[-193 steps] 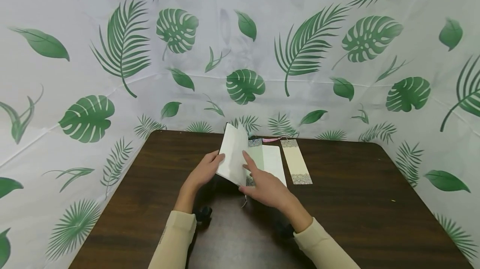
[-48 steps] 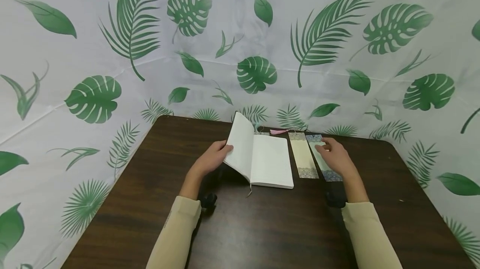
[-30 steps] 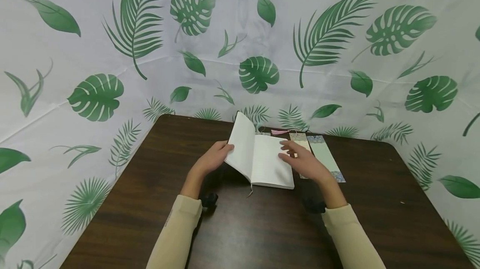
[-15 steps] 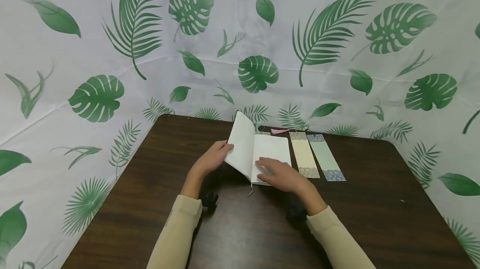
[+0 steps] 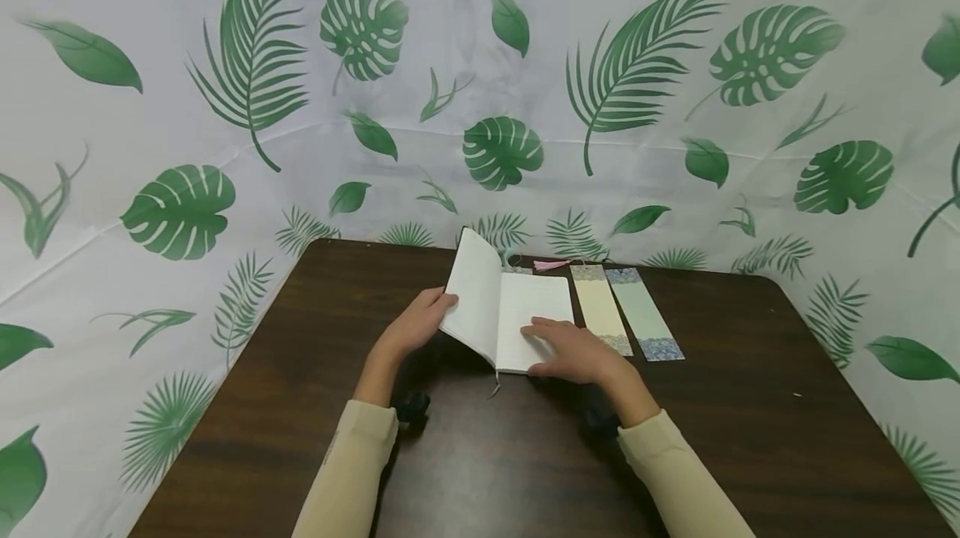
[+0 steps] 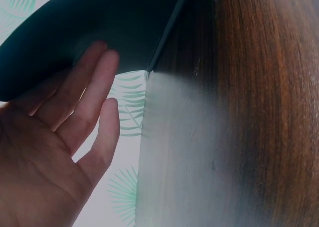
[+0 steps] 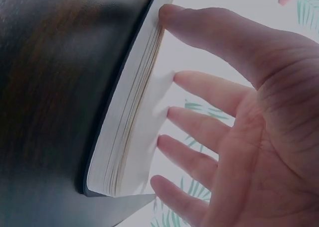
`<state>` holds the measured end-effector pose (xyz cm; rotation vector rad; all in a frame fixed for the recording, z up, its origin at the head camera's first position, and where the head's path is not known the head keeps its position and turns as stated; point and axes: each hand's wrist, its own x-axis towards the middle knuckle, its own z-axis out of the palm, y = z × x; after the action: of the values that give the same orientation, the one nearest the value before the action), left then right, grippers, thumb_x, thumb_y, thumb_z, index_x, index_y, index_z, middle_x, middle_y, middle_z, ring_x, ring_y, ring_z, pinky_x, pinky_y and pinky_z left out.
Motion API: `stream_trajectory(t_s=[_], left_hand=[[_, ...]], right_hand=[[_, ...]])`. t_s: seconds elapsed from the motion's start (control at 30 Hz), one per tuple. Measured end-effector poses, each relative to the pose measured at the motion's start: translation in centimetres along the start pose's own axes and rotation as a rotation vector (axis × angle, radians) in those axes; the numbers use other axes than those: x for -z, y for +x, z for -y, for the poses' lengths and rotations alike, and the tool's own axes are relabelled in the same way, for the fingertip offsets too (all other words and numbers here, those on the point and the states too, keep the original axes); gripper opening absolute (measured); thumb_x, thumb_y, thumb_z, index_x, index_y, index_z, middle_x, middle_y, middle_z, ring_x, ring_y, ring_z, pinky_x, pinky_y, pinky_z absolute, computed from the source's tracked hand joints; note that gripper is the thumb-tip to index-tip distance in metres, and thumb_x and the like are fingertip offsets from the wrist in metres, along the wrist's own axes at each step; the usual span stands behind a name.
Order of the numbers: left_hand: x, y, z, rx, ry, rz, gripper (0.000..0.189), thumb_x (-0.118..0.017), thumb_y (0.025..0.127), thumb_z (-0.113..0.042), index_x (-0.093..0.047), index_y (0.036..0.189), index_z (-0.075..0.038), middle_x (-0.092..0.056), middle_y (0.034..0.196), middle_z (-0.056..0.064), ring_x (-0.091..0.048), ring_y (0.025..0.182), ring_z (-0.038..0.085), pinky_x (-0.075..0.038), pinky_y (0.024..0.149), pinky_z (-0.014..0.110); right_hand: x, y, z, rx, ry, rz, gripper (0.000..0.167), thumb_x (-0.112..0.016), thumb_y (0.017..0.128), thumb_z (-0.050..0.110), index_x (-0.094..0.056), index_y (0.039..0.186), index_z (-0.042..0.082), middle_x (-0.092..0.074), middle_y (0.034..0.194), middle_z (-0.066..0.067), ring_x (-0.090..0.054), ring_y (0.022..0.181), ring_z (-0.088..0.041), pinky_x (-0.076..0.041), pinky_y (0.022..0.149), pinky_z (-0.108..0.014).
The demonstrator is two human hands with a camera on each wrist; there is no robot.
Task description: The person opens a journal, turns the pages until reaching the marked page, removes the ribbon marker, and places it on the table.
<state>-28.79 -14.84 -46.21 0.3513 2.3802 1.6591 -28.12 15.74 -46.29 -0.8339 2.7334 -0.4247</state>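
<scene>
So our left hand (image 5: pixel 417 323) has the notebook's (image 5: pixel 534 298) raised half pinched, thumb in front, fingers behind the cover; our right hand (image 5: pixel 576 350) is spread wide, fingertips on the flatter page, thumb at the paper's edge; the notebook sits open toward the table's (image 5: pixel 480 471) far side, cream bookmark (image 5: pixel 600 304) just beside it, green bookmark (image 5: pixel 643 304) beyond; we'd call this the page-handling step; next move probably calls for lifting one leaf cleanly.
</scene>
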Motion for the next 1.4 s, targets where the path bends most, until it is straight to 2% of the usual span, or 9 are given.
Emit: stream_trajectory(t_s=[0.27, 0.43, 0.53, 0.73, 0.97, 1.07, 1.17, 1.3, 1.4], left_hand=[[-0.1, -0.1, 0.3, -0.013, -0.016, 0.018, 0.049, -0.038, 0.115, -0.033, -0.064, 0.139, 0.001, -0.072, 0.11, 0.014, -0.064, 0.097, 0.019, -0.05, 0.1, 0.043], [-0.1, 0.0, 0.3, -0.017, -0.002, 0.012, 0.049, -0.038, 0.115, -0.033, -0.064, 0.139, 0.001, -0.072, 0.111, 0.013, -0.064, 0.099, 0.019, -0.05, 0.101, 0.044], [-0.1, -0.1, 0.3, -0.019, 0.003, 0.012, 0.049, -0.038, 0.115, -0.033, -0.064, 0.14, 0.001, -0.071, 0.111, 0.013, -0.063, 0.099, 0.019, -0.049, 0.101, 0.044], [-0.1, -0.1, 0.1, -0.019, -0.001, 0.016, 0.05, -0.037, 0.116, -0.035, -0.063, 0.141, 0.001, -0.07, 0.112, 0.013, -0.063, 0.101, 0.02, -0.048, 0.103, 0.045], [-0.1, 0.0, 0.0, -0.015, 0.001, 0.01, 0.049, -0.037, 0.115, -0.033, -0.064, 0.139, 0.001, -0.07, 0.11, 0.012, -0.063, 0.101, 0.02, -0.048, 0.103, 0.045], [-0.1, 0.1, 0.0, -0.017, 0.004, 0.006, 0.048, -0.037, 0.115, -0.032, -0.064, 0.137, 0.001, -0.07, 0.108, 0.012, -0.062, 0.099, 0.02, -0.048, 0.101, 0.043], [-0.2, 0.1, 0.1, -0.015, 0.009, 0.0, 0.048, -0.038, 0.115, -0.033, -0.064, 0.137, 0.001, -0.069, 0.106, 0.011, -0.062, 0.097, 0.019, -0.048, 0.099, 0.04], [-0.3, -0.1, 0.1, -0.001, 0.01, -0.014, 0.048, -0.038, 0.115, -0.033, -0.064, 0.137, 0.001, -0.069, 0.106, 0.012, -0.062, 0.098, 0.02, -0.048, 0.1, 0.041], [-0.3, -0.2, 0.2, 0.009, 0.01, -0.02, 0.049, -0.039, 0.114, -0.033, -0.063, 0.14, 0.001, -0.069, 0.109, 0.013, -0.062, 0.101, 0.022, -0.047, 0.103, 0.044]], right_hand=[[0.2, -0.4, 0.1, 0.006, 0.039, 0.027, 0.064, -0.079, 0.099, 0.032, -0.059, 0.153, 0.005, -0.048, 0.165, -0.024, -0.046, 0.152, -0.046, -0.038, 0.122, -0.062], [0.2, -0.6, 0.1, 0.001, 0.06, 0.016, 0.049, -0.073, 0.103, 0.028, -0.065, 0.147, 0.007, -0.053, 0.162, -0.02, -0.051, 0.149, -0.042, -0.041, 0.121, -0.059], [0.1, -0.7, 0.3, -0.02, 0.017, -0.011, 0.044, -0.074, 0.102, 0.02, -0.068, 0.143, 0.009, -0.058, 0.158, -0.018, -0.056, 0.145, -0.04, -0.045, 0.118, -0.058], [0.1, -0.8, 0.7, -0.068, -0.12, -0.026, 0.05, -0.079, 0.096, 0.015, -0.066, 0.144, 0.011, -0.062, 0.154, -0.014, -0.062, 0.137, -0.038, -0.051, 0.11, -0.058], [1.3, -1.2, 0.3, -0.183, -0.128, -0.091, 0.052, -0.076, 0.096, 0.013, -0.065, 0.147, 0.013, -0.067, 0.148, -0.013, -0.066, 0.131, -0.038, -0.048, 0.108, -0.065], [1.9, -1.4, 0.0, -0.21, -0.138, -0.155, 0.06, -0.079, 0.095, 0.017, -0.06, 0.152, 0.012, -0.063, 0.152, -0.017, -0.063, 0.133, -0.043, -0.047, 0.109, -0.067], [2.3, -1.5, -0.2, -0.215, -0.116, -0.229, 0.074, -0.081, 0.096, 0.022, -0.048, 0.161, 0.007, -0.054, 0.16, -0.022, -0.058, 0.138, -0.048, -0.047, 0.11, -0.067], [2.5, -1.4, -0.4, -0.225, 0.021, -0.296, 0.094, -0.077, 0.101, 0.035, -0.023, 0.17, 0.0, -0.04, 0.168, -0.028, -0.049, 0.148, -0.051, -0.046, 0.112, -0.067], [2.2, -1.1, -0.3, -0.245, 0.12, -0.304, 0.096, -0.069, 0.104, 0.047, -0.017, 0.172, 0.002, -0.037, 0.171, -0.026, -0.045, 0.152, -0.049, -0.043, 0.114, -0.068]])
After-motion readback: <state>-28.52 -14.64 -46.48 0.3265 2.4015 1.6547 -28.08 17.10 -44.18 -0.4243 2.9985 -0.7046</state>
